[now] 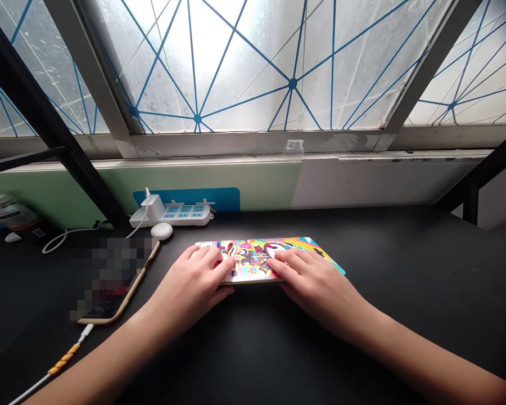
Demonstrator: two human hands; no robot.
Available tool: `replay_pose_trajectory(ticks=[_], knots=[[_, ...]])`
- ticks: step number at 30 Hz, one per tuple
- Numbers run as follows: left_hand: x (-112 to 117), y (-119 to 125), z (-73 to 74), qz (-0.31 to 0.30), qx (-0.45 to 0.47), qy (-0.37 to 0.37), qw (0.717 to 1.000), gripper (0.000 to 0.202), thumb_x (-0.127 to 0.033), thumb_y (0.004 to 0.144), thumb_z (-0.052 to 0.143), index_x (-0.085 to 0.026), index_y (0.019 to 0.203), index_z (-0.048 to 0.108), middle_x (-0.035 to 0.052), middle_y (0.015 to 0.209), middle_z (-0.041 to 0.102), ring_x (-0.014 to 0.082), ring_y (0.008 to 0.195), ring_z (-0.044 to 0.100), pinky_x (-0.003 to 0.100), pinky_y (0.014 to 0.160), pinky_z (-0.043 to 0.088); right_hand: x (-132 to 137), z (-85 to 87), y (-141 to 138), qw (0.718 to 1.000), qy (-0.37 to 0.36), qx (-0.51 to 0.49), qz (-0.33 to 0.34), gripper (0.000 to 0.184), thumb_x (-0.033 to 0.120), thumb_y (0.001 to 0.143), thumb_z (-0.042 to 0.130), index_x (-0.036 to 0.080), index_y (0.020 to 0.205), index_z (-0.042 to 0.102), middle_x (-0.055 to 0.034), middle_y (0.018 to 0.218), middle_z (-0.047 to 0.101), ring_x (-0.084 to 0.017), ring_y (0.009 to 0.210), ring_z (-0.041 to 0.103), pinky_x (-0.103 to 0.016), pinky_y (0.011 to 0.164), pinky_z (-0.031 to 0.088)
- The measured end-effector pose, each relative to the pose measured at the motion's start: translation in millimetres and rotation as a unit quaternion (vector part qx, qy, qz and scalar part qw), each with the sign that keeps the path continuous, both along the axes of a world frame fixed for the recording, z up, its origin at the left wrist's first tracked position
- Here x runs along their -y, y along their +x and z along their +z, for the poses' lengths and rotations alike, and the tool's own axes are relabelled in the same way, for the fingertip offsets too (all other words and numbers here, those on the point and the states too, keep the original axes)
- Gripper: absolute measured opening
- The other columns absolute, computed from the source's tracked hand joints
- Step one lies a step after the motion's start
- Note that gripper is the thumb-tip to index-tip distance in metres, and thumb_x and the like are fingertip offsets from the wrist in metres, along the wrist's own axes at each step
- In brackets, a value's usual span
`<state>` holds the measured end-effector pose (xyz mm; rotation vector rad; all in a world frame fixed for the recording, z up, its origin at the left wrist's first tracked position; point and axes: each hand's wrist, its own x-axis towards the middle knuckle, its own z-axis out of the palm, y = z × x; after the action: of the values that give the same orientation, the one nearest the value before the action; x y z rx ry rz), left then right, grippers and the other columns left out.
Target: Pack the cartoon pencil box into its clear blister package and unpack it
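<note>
A flat, thin, book-like item [253,260] with a bright cartoon print lies on the black table, its front edge towards me. I cannot tell whether it is a book or a thin box. My left hand [198,275] holds its left part, fingers bent over the top and thumb at the front edge. Over on the right part, my right hand [310,275] grips it in the same way. Both hands cover some of the printed cover, and the undersides of the fingers are hidden.
A phone [120,292] with a charging cable [65,357] lies left of my left arm. Behind it are a white power strip [189,214] and a round white object [162,231]. A dark bottle [21,219] stands far left. Black frame posts [80,146] flank the table [405,292].
</note>
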<state>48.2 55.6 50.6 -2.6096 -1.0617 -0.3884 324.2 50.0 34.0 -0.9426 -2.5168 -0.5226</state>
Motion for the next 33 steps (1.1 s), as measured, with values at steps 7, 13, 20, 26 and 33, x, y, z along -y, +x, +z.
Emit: replay_pose_trajectory(ticks=[7, 13, 20, 26, 33], knots=[[-5, -6, -3.6, -0.023, 0.063, -0.073, 0.995, 0.036, -0.03, 0.088, 0.073, -0.022, 0.122, 0.065, 0.0106, 0.109, 0.066, 0.0304, 0.106, 0.061, 0.047, 0.092, 0.051, -5, -9.5, -7, 0.998, -0.058, -0.011, 0.02, 0.038, 0.01, 0.094, 0.052, 0.015, 0.13, 0.061, -0.021, 0.131, 0.065, -0.034, 0.125, 0.061, -0.053, 0.098, 0.055], [-15, -7, -13.4, -0.06, 0.131, -0.122, 0.982, 0.048, -0.047, 0.092, 0.068, -0.021, 0.132, 0.062, 0.0132, 0.133, 0.063, 0.0325, 0.129, 0.051, 0.051, 0.108, 0.042, -2, -2.5, -1, 0.989, -0.142, -0.025, 0.039, 0.047, 0.025, 0.092, 0.064, 0.018, 0.138, 0.056, -0.0203, 0.144, 0.058, -0.035, 0.136, 0.054, -0.054, 0.103, 0.053], [-22, -7, -14.2, -0.029, 0.298, -0.104, 0.948, 0.025, -0.027, 0.1, 0.052, -0.019, 0.12, 0.065, 0.0112, 0.123, 0.068, 0.0253, 0.119, 0.058, 0.045, 0.107, 0.041, -10, -1.9, 5, 0.985, -0.156, -0.037, 0.057, 0.046, 0.031, 0.096, 0.062, 0.019, 0.14, 0.056, -0.0189, 0.144, 0.06, -0.034, 0.135, 0.056, -0.055, 0.105, 0.052], [-42, -35, -11.8, 0.199, 0.288, -0.19, 0.917, 0.055, -0.024, 0.088, 0.055, -0.016, 0.143, 0.049, 0.0116, 0.114, 0.063, 0.0306, 0.109, 0.059, 0.046, 0.096, 0.045, -14, 1.2, 11, 0.982, -0.17, -0.057, 0.068, 0.038, 0.031, 0.099, 0.059, 0.022, 0.135, 0.061, -0.0143, 0.139, 0.066, -0.03, 0.133, 0.059, -0.05, 0.105, 0.053], [-39, -29, -17.5, 0.156, 0.327, -0.299, 0.883, 0.042, -0.035, 0.099, 0.045, -0.021, 0.139, 0.048, 0.0006, 0.081, 0.062, 0.0199, 0.072, 0.061, 0.029, 0.064, 0.043, -15, 1.0, 13, 0.985, -0.153, -0.059, 0.051, 0.038, 0.033, 0.096, 0.063, 0.021, 0.132, 0.064, -0.0154, 0.135, 0.067, -0.032, 0.127, 0.062, -0.051, 0.102, 0.055]])
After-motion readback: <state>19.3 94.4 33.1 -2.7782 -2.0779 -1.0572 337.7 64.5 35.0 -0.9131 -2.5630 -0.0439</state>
